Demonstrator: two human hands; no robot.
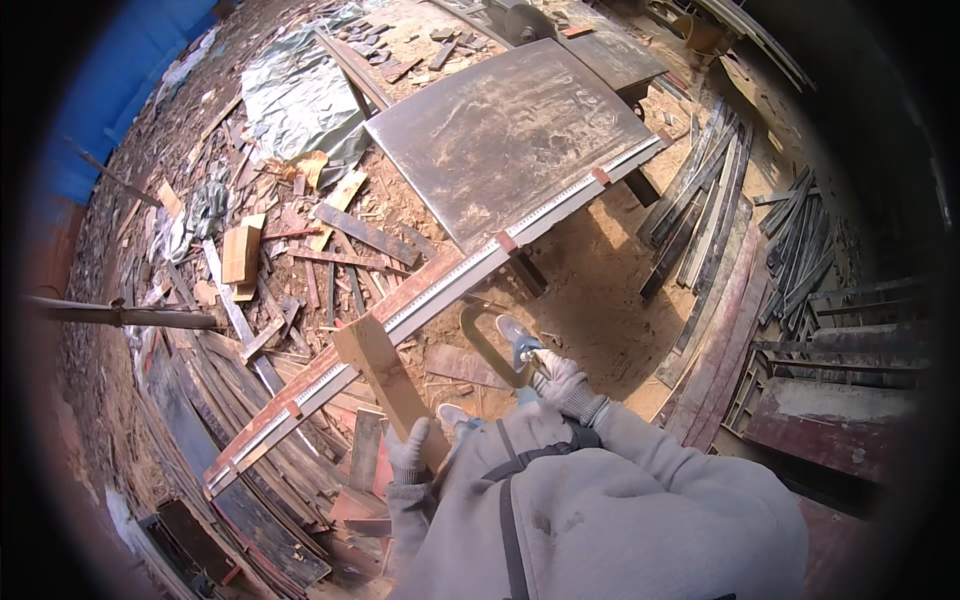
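Head view: person stood at the near edge of a table saw, both gloved hands occupied.
Left hand (408, 452): fingers wrapped around the lower end of a pale wooden strip (385, 375), gripping it firmly.
Wooden strip: stood tilted, its upper end resting against the long red-and-white guide rail (440, 290) at the tabletop's near edge; it had not been laid on the tabletop.
Right hand (567, 385): fingers closed around the handle end of a yellowish C-shaped clamp (487, 345), held below the rail, apart from it.
Clamp: not yet fastened to anything, as far as could be seen.
Tabletop (500, 140): dusty dark sheet with nothing lying on its middle; saw blade (528, 22) stood at the far end.
Progress, judged: early; strip and clamp were brought up to the rail, but neither was seated or tightened, and no cut showed on the strip.
Surroundings: scrap boards (300, 260) and offcuts littered the ground at the left, stacked dark planks (700, 210) lay at the right.
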